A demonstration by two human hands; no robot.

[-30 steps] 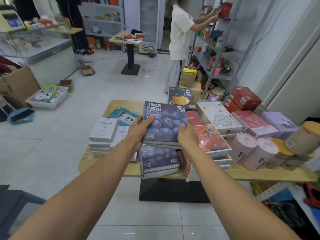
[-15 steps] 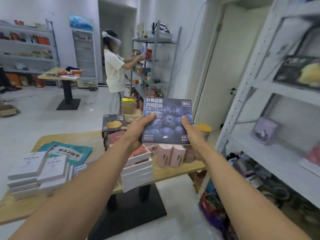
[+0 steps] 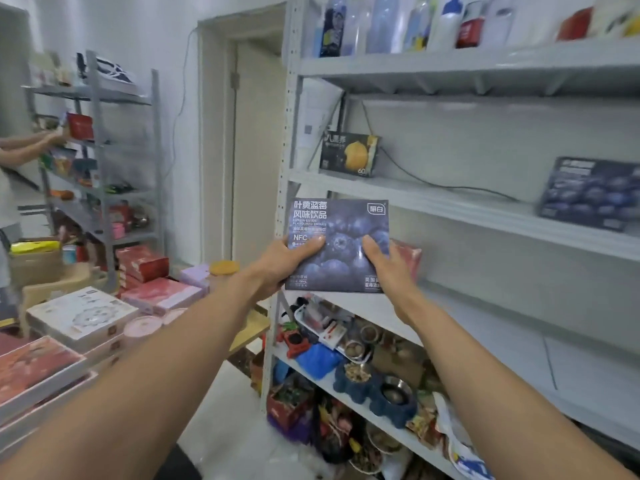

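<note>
Left grip: the left grip point(image 3: 284, 261) is closed on the lower left edge of the blueberry box point(image 3: 341, 223). Its thumb point(image 3: 308, 244) lies across the printed front, and the other fingers are hidden behind the box.
Right grip: the right grip point(image 3: 384, 268) holds the lower right edge the same way, with its thumb point(image 3: 372, 249) on the front and the fingers out of sight behind.
Blueberry box: it is held upright in the air between both grips, with the front towards the camera and the lettering the right way up. It sits in front of the left post of the grey shelf unit point(image 3: 450, 199) (whether it touches a board cannot be told).
Just behind: a red pack point(image 3: 410, 254) lies on the shelf board, next to the right grip.
Board above: a dark box with a yellow fruit point(image 3: 349, 154) stands at the left end. A second blueberry box point(image 3: 592, 194), blurred, stands well apart at the right.
Top board: a row of bottles point(image 3: 381, 22).
Lower boards: dark blue bowls point(image 3: 375, 386) among mixed small goods.
Desk: the desk point(image 3: 252, 327) is at the left and carries stacked flat boxes, a white patterned box point(image 3: 83, 313) among them.
Far left: another person's arm point(image 3: 24, 145) reaches into a second rack point(image 3: 100, 133).
</note>
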